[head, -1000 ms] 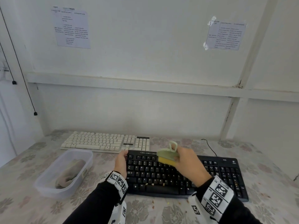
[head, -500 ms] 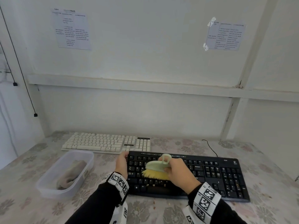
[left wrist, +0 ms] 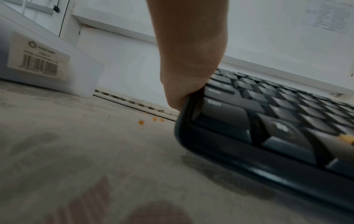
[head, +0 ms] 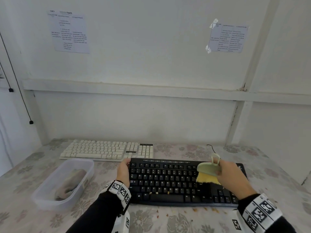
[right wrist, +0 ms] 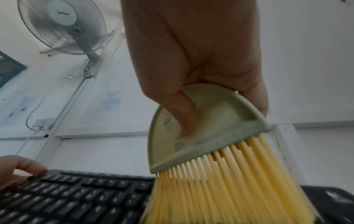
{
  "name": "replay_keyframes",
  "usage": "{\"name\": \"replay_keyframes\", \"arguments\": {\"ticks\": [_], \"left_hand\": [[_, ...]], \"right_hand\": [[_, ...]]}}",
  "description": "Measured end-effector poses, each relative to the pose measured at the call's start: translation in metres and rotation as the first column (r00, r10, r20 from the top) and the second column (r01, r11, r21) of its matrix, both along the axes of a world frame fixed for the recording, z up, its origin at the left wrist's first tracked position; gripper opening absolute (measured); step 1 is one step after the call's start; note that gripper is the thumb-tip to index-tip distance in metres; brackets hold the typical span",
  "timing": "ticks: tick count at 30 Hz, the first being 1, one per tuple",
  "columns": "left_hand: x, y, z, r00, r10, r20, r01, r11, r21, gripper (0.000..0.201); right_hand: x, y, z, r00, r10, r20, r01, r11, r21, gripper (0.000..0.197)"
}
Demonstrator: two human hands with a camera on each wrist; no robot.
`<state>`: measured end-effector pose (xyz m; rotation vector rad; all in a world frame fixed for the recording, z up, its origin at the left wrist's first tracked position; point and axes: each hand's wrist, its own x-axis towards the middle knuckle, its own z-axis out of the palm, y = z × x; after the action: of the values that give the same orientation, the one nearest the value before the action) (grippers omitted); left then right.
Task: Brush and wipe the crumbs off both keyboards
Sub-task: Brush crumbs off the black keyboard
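1. Head view showed the black keyboard (head: 176,182) lying flat on the flowery table (head: 168,219), just in front of the white keyboard (head: 107,150).
2. A few yellow crumbs (head: 157,193) sat on its bottom keys, and more lay on the table by its front edge.
3. My left hand (head: 123,170) held the black keyboard's left end, with my fingers curled over the back corner.
4. My right hand (head: 230,175) was closed tight on the little green brush (head: 207,169), thumb pressed on its flat top.
5. Its yellow bristles (head: 207,179) pointed down at the keys on the right side.
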<state>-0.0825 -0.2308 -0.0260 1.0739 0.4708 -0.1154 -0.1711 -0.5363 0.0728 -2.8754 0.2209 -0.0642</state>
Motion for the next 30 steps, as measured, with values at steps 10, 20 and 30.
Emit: {"name": "replay_keyframes", "arguments": {"ticks": [10, 20, 30], "left_hand": [[0.000, -0.002, 0.000, 1.000, 0.025, -0.007, -0.025, 1.000, -0.014, 0.036], [0.000, -0.001, 0.001, 1.000, 0.026, 0.000, -0.026, 1.000, -0.014, 0.036], [-0.003, -0.002, 0.004, 1.000, 0.022, -0.008, -0.022, 1.000, -0.016, 0.037]], "right_hand": [[0.019, 0.121, 0.006, 0.883, 0.454, 0.121, -0.470, 0.858, 0.210, 0.040], [0.033, 0.124, -0.015, 0.908, 0.418, 0.045, -0.419, 0.891, 0.175, 0.028], [0.020, 0.023, -0.013, 0.977, 0.201, 0.076, -0.214, 0.945, 0.247, 0.039]]}}
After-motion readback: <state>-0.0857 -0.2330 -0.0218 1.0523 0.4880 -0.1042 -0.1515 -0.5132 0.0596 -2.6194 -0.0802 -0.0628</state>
